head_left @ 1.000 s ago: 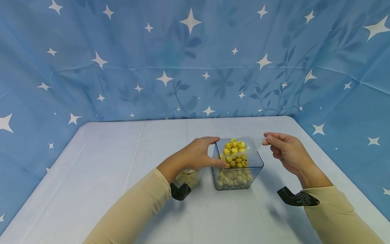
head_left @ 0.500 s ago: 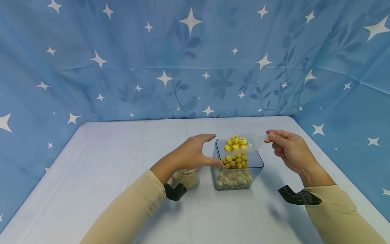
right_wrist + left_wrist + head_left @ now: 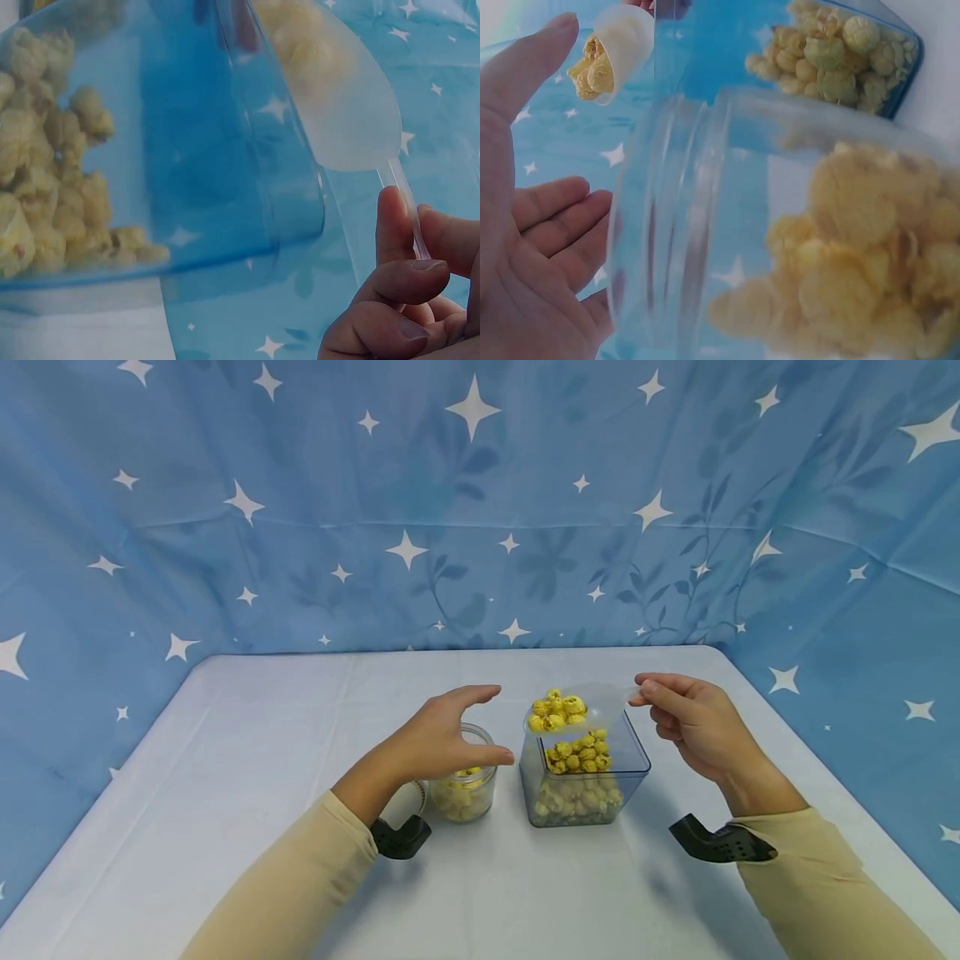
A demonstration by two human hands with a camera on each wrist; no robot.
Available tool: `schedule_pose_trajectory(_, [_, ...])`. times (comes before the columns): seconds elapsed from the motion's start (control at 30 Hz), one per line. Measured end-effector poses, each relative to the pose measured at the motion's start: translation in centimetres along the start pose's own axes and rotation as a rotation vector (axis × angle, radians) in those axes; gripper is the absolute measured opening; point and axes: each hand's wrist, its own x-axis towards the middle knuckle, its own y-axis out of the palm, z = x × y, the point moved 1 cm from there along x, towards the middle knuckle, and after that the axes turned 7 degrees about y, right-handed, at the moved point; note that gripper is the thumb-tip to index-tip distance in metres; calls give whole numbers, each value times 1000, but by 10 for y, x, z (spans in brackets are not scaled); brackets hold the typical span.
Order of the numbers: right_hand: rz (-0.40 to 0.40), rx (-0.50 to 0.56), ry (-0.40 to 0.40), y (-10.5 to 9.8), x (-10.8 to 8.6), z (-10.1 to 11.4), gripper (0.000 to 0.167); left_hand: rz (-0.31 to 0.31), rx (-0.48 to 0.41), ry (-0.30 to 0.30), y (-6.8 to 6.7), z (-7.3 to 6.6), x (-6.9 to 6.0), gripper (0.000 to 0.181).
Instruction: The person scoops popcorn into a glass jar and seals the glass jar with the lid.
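Observation:
My right hand (image 3: 697, 722) pinches the thin handle of a translucent white scoop (image 3: 603, 703) heaped with yellow popcorn (image 3: 553, 713). The scoop hangs level over the left part of a clear square container (image 3: 632, 745), partly full of popcorn. In the right wrist view, thumb and fingers close around the scoop's handle (image 3: 405, 196). Left of the container stands a lidless glass jar (image 3: 463, 802) with popcorn inside. My left hand (image 3: 427, 742) is spread beside and partly over the jar, thumb and fingers apart. Between them is only air; the jar (image 3: 660, 247) looms close in the left wrist view.
A pale round disc (image 3: 403, 803), perhaps the jar's lid, is partly hidden behind my left wrist. All of this is on a white-covered table (image 3: 300, 710). A blue curtain (image 3: 360, 585) with white stars hangs behind and along the sides.
The loaded scoop has risen out of the container's popcorn and shifted left. My left hand has left the container's rim and moved left, uncovering more of the jar.

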Motion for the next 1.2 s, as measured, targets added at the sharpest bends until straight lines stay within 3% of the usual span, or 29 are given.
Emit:
schedule_pose_trajectory(0.43, [-1,-100,3,29,7,4,15,-39,-14,-31,-8,13,-25,86])
schedule_pose_trajectory(0.53, [-15,-163,14,35,7,5,15,-42,-27,-45,-8,16,-28,88])
schedule_pose_trajectory(0.77, [-49,-389,50,50,7,11,38,-41,-79,-60,-4,24,-33,89])
schedule_pose_trajectory(1.2, [-45,-478,42,62,9,17,36,-26,-93,-66,-1,30,-38,87])
